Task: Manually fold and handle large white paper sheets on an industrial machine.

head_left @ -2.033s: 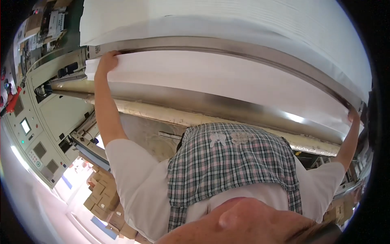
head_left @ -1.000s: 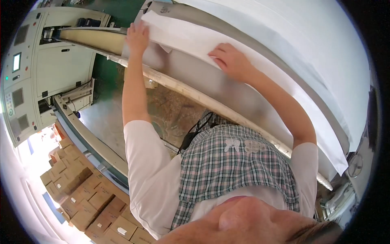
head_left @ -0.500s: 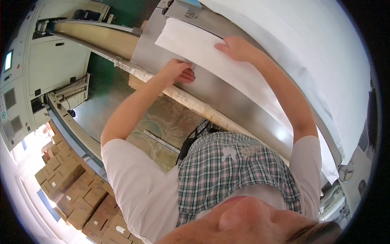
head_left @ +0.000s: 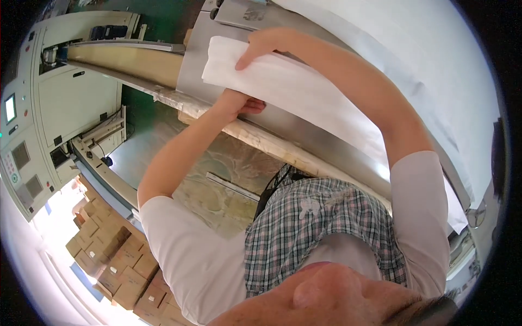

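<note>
Surroundings: a pale control cabinet [head_left: 65,108] at 9 o'clock, stacked cardboard boxes [head_left: 109,261] at 7 o'clock, and a wide white sheet [head_left: 435,81] at 2 o'clock. The folded white sheet [head_left: 304,87] lies on the metal machine bed [head_left: 326,141], near 12 o'clock. The right hand [head_left: 266,46] presses flat on top, fingers spread; the left hand [head_left: 239,103] pinches the lower edge, thumb partly hidden beneath. Compared with half a second earlier, the sheet is folded narrower and both hands sit nearer its left end.

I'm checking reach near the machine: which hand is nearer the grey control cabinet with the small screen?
Left. The left hand grips the white sheet's lower edge, on the side toward the control cabinet; the right hand rests on top, farther away.
</note>
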`<state>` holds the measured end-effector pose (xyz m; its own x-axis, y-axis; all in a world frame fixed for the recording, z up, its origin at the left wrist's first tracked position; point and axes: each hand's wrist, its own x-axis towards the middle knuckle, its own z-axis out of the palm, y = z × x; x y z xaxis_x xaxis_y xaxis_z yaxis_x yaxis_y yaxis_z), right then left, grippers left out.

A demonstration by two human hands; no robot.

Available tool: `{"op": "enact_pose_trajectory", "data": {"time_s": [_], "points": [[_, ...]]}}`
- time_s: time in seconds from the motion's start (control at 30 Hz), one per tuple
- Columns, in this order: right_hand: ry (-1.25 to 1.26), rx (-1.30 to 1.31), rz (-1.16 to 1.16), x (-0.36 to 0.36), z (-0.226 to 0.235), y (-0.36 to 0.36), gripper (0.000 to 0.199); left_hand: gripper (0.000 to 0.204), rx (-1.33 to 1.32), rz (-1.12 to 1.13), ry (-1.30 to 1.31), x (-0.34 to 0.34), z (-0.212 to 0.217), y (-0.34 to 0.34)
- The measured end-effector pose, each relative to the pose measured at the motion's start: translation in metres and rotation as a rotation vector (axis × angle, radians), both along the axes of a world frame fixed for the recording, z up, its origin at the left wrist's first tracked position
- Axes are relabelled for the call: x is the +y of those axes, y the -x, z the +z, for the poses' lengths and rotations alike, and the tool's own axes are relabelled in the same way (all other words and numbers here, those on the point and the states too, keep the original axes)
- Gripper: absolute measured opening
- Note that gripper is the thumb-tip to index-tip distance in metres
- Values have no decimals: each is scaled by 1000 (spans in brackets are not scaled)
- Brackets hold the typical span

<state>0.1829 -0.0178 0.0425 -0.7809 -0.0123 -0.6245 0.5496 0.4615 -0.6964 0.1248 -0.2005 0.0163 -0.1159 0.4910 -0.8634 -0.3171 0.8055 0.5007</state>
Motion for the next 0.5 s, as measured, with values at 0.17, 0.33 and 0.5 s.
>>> {"op": "enact_pose_trajectory", "data": {"time_s": [0.17,0.33,0.5], "points": [[384,133,-130,10,-9,-10,64,31,-18,-64,15,1,0,24],[539,196,-130,8,5,-2,58,44,256,-7,-107,-7,-26,129],[-193,133,-75,-18,-11,-4,59,23,568,-250,-48,23,20,136]]}}
